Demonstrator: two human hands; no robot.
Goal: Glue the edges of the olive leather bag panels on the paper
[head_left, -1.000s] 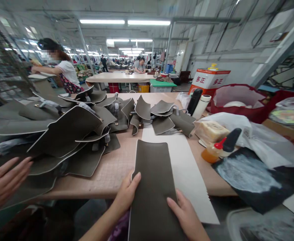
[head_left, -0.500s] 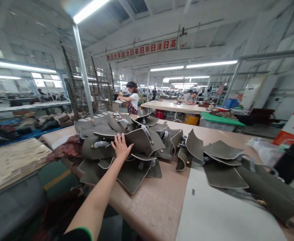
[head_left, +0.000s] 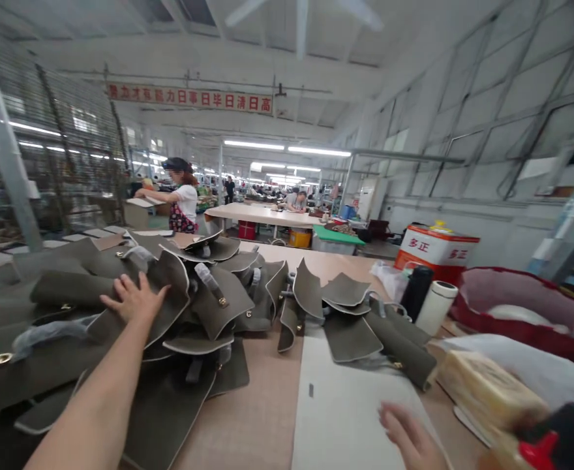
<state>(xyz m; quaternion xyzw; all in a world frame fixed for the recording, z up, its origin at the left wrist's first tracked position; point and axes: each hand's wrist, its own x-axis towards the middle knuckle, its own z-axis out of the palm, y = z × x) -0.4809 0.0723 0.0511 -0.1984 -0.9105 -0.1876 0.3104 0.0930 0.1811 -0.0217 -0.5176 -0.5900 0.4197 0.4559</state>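
Note:
My left hand [head_left: 137, 300] lies spread and open on a heap of grey-brown leather bag panels [head_left: 221, 294], pressing on a curled one. The panels have pale edges, gold-coloured metal fittings and handles [head_left: 209, 281] wrapped in clear plastic. More panels [head_left: 353, 336] lie in a smaller pile to the right. Low at the right is my right hand [head_left: 409, 434], blurred, with its fingers stretched out and nothing seen in them. It is over or beside a white board [head_left: 340, 405] on the table; whether it touches the board I cannot tell.
The brown table [head_left: 257, 391] carries a black bottle [head_left: 417, 290], a white flask [head_left: 436, 307] and a plastic-wrapped yellowish block [head_left: 492, 391]. Beyond stand a red-and-white can [head_left: 436, 251] and a dark red bag [head_left: 502, 294]. A co-worker [head_left: 182, 196] stands behind the heap.
The view has swung right and come nearer to the heap. My left hand stays spread on the panels, and my right hand has come into view at the lower right.

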